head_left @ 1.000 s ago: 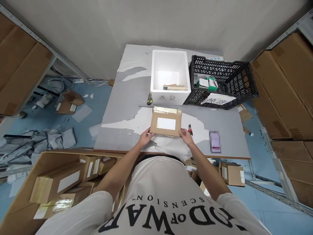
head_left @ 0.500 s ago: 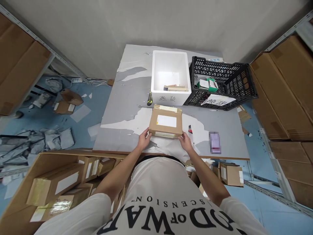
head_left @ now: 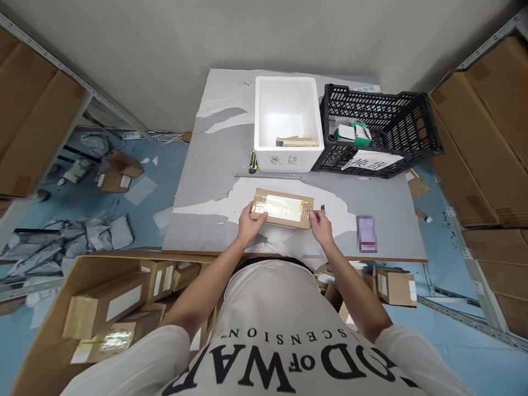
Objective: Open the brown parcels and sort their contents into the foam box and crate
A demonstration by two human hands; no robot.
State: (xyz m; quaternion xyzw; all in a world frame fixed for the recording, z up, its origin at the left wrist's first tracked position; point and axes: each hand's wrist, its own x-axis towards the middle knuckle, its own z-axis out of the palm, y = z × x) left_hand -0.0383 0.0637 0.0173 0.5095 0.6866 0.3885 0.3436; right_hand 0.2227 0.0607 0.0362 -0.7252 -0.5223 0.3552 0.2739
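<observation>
Between my two hands is a small brown cardboard box (head_left: 284, 222), turned so that a taped face with a white label (head_left: 284, 208) is toward me. My left hand (head_left: 249, 223) grips its left end, thumb across the front. At the right end my right hand (head_left: 322, 224) pinches the corner. The box is over the torn white paper (head_left: 231, 204) on the grey table (head_left: 193, 220). Just beyond my right hand a bit of the red cutter (head_left: 323, 208) shows, mostly hidden. A yellow and black utility knife (head_left: 253, 163) lies by the white foam box (head_left: 287, 160).
A black plastic crate (head_left: 412, 137) holding small green and white boxes stands at the back right. A blurred purple item (head_left: 366, 234) lies near the table's right front. Below left is a large open carton (head_left: 99, 261) of packages; stacked cartons (head_left: 474, 143) line the right.
The box has been tipped from its broad labelled face onto view of a narrower labelled side. Both hands have shifted slightly up and right, and the right hand now partly covers the red cutter.
</observation>
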